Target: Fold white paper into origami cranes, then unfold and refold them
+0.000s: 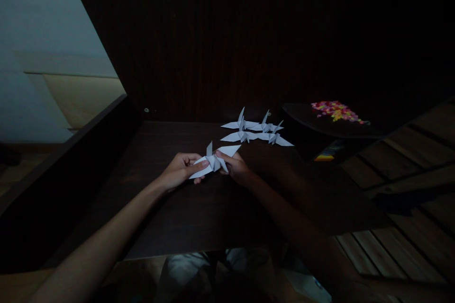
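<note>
Both of my hands hold one white origami crane (214,163) above the dark desk, its wings spread to either side. My left hand (183,169) pinches the left wing, with the thumb on top and the fingers beneath. My right hand (234,165) grips the right side near the body, its thumb at the base of the right wing. Several more white paper cranes (244,136) stand in two rows just beyond, with wings spread and touching or overlapping.
The dark wooden desk (149,227) has a raised left side panel (71,161) and a tall back panel (220,47). At right, a rounded shelf (302,116) bears a pile of small pink, red and yellow pieces (336,110). A slatted wooden surface (401,161) lies farther right.
</note>
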